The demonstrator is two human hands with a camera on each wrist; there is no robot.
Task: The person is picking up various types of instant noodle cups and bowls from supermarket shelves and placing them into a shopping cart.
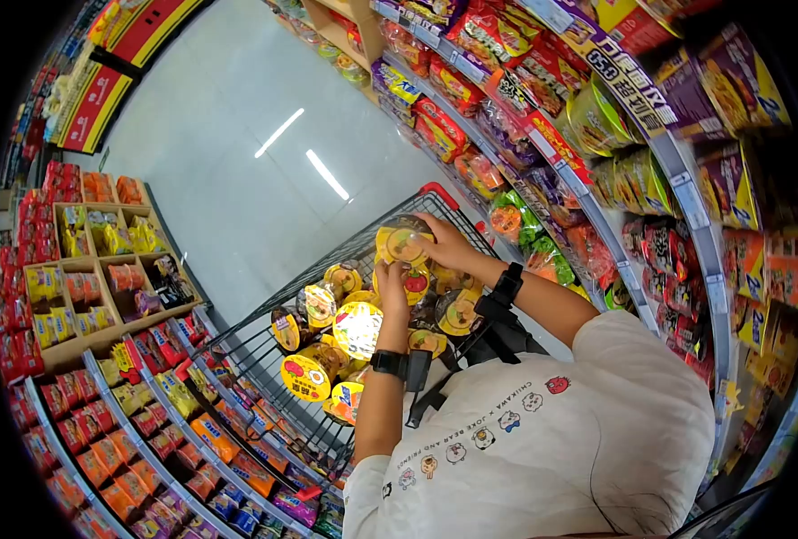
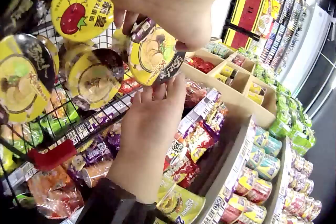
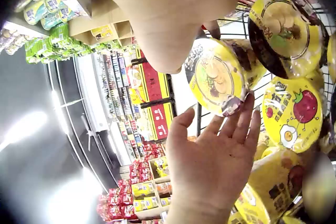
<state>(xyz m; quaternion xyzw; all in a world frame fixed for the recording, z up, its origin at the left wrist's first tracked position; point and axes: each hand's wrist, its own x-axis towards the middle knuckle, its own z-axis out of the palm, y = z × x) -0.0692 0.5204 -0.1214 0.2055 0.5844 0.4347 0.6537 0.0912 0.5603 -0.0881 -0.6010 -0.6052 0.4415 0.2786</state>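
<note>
In the head view, the left hand (image 1: 393,292) reaches up to the six o'clock edge of a yellow-and-black lidded noodle bowl (image 1: 405,242), its palm open toward the right wrist camera, thumb spread away and nearly straight fingers touching the rim. The right hand (image 1: 450,248) comes in at three o'clock, wrist bent, its grip closed on the bowl's side. Both hold it lid up above the wire shopping cart (image 1: 268,310), over other lidded bowls (image 1: 316,305).
</note>
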